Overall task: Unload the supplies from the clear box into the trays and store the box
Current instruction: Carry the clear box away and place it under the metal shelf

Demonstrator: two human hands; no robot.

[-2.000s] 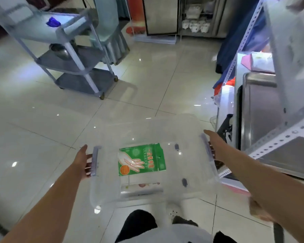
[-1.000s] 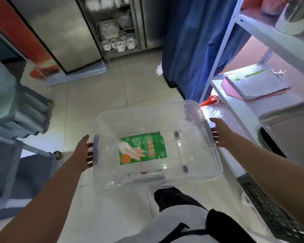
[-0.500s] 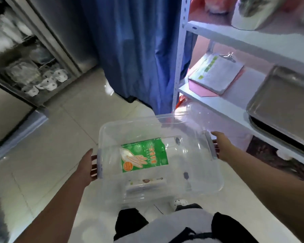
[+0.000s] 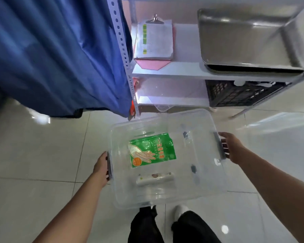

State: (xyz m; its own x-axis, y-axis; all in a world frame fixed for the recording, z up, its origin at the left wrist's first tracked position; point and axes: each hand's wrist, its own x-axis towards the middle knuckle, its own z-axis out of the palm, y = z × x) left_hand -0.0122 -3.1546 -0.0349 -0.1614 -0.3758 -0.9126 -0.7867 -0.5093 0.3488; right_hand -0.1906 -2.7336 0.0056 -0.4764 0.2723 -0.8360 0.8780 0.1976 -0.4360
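I carry a clear plastic box (image 4: 205, 186) above the tiled floor, in front of a white shelf rack. My left hand (image 4: 100, 166) grips its grey left handle and my right hand (image 4: 231, 148) grips the grey right handle. Inside the box lie a green packet of disposable gloves (image 4: 152, 149) and a white roll-shaped pack (image 4: 155, 178) near the front wall. A stack of steel trays (image 4: 244, 37) sits on the rack's middle shelf at the upper right.
A clipboard with papers (image 4: 154, 40) lies on the shelf left of the trays. A black crate (image 4: 235, 92) stands on the lower shelf (image 4: 172, 100). A blue curtain (image 4: 56, 53) hangs at the left beside the rack's perforated post (image 4: 123, 53). My legs show below the box.
I have turned right from the open floor and cart toward the shelf rack, with the box still held by both handles. The rack and trays now lie straight ahead.
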